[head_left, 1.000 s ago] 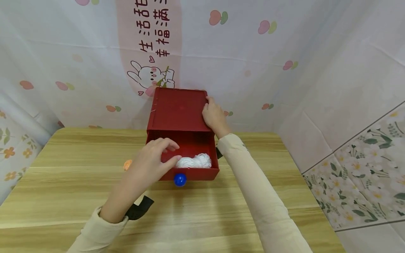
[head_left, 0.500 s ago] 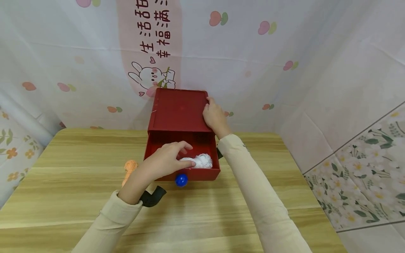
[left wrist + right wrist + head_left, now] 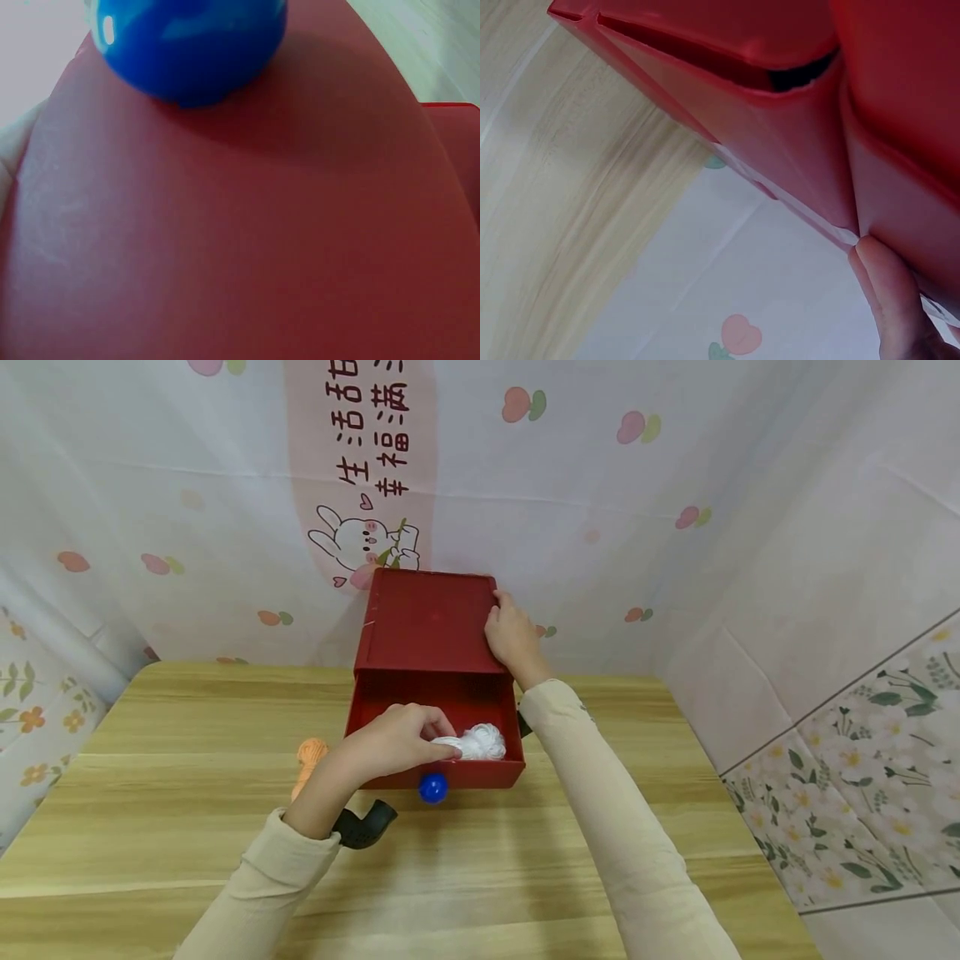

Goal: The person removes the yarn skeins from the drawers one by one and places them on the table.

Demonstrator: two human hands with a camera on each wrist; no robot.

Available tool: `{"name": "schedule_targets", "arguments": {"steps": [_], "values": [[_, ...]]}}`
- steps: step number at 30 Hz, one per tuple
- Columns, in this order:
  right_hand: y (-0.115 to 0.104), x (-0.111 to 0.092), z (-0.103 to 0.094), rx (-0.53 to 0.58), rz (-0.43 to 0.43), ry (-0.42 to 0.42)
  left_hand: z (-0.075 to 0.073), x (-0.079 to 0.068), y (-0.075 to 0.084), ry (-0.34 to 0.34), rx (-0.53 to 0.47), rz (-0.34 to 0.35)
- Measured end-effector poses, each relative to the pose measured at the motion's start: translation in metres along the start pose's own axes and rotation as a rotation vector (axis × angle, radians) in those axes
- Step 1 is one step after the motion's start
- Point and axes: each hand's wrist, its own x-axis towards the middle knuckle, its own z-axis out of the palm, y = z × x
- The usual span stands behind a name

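A red box (image 3: 431,618) with its drawer (image 3: 483,774) pulled out sits at the back of the table. On the drawer front is a round blue knob (image 3: 432,788), seen close up in the left wrist view. Inside lies a skein of white yarn (image 3: 485,742). My left hand (image 3: 397,737) reaches over the drawer front and pinches the skein's left end between thumb and curled fingers. My right hand (image 3: 513,635) rests along the casing's right edge, fingers stretched toward the far corner. In the right wrist view, its fingers (image 3: 889,289) press the casing's side.
An orange yarn skein (image 3: 309,760) lies on the wooden table (image 3: 480,868), left of the box and partly behind the left forearm. Dark wrist camera mounts (image 3: 366,825) stick out beside the wrists. A printed white curtain (image 3: 600,527) hangs directly behind the box.
My left hand has moved right and down into the drawer, and its thumb and fingers have closed on the white yarn. More of the orange skein shows. The right hand stays put.
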Motion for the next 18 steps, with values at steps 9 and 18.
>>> {"name": "schedule_targets", "arguments": {"steps": [9, 18], "values": [[0.002, 0.0003, 0.0002, 0.005, 0.004, -0.001, 0.0027, -0.002, 0.0017, 0.06, -0.01, 0.025], [0.0015, 0.0001, 0.0004, -0.008, 0.005, 0.001, 0.0043, -0.0049, 0.0033, 0.155, -0.001, 0.029]]}}
